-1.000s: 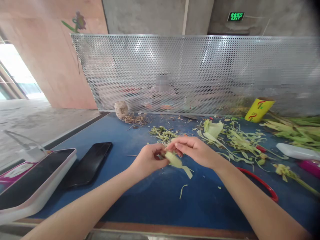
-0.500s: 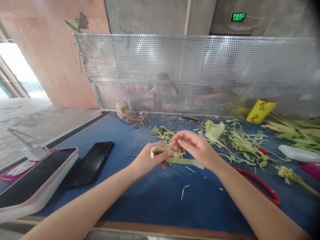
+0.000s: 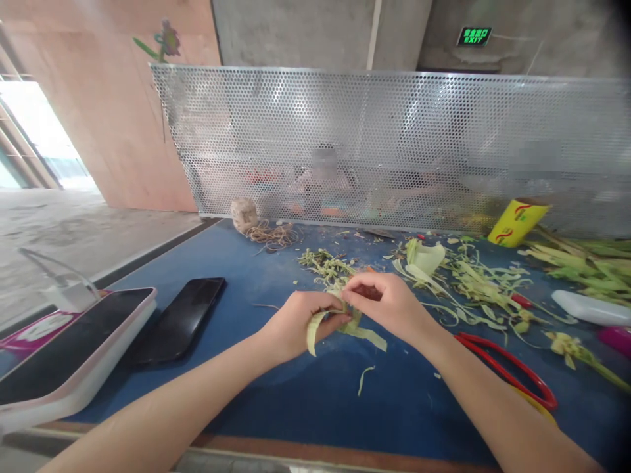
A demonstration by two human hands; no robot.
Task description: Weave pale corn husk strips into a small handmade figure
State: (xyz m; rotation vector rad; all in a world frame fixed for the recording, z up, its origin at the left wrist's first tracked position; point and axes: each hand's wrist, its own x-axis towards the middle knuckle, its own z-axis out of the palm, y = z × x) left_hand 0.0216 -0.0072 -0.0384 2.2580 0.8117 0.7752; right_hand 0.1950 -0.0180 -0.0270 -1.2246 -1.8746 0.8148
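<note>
Above the middle of the blue table [image 3: 236, 394], my left hand [image 3: 296, 322] pinches a pale green leaf strip [image 3: 313, 332]. One end curls down over its thumb side, while another flat length hangs out to the right below my fingers. My right hand [image 3: 394, 299] is close beside it, fingertips drawn together at the top of the strip; the exact grip is partly hidden. Just behind both hands lies a small heap of green knotted pieces [image 3: 323, 263]. Red-handled scissors [image 3: 522, 374] rest partly under my right forearm.
Shredded leaf strips [image 3: 483, 282] cover the right side, with a yellow wrapper [image 3: 517, 222] behind. A black phone [image 3: 182, 322] and a pale-cased device [image 3: 79, 355] lie left. A twine ball [image 3: 244, 215] stands before the perforated metal screen [image 3: 266, 131]. People sit beyond it.
The curled strip end at my left hand now hangs lower. My right hand has moved slightly down and closer to the left, its fingers bent in to the strip. The view has shifted slightly.
</note>
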